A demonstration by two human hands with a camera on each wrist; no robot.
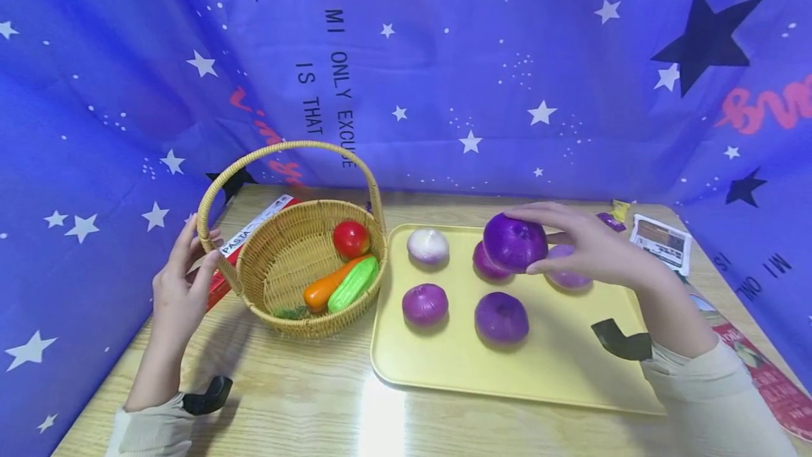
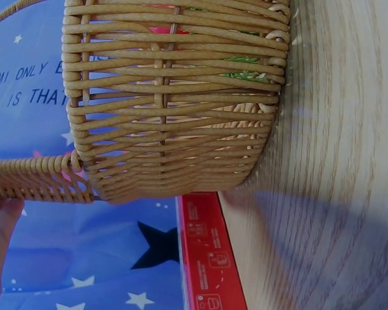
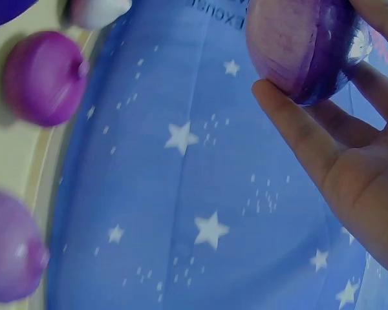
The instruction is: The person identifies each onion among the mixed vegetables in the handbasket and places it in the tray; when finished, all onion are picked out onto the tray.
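Observation:
My right hand (image 1: 586, 245) holds a dark purple onion (image 1: 515, 242) above the yellow tray, its fingers and thumb round the sides. The right wrist view shows the same onion (image 3: 304, 48) at the fingertips, with a paler patch on one side. My left hand (image 1: 180, 291) pinches the wicker basket's handle (image 1: 212, 249) near its lower left end. In the basket (image 1: 273, 270) lie a red tomato (image 1: 351, 239), an orange carrot (image 1: 326, 291), a light green cucumber (image 1: 355, 284) and a green leafy bit (image 1: 292, 312).
The tray (image 1: 457, 379) bears a white-and-purple onion (image 1: 428, 247) and several purple onions (image 1: 501, 318). A red pasta box (image 1: 218, 291) lies behind the basket. Packets (image 1: 661, 244) and a red printed package (image 1: 761, 365) lie right of the tray. Blue star-patterned cloth (image 1: 444, 76) surrounds the table.

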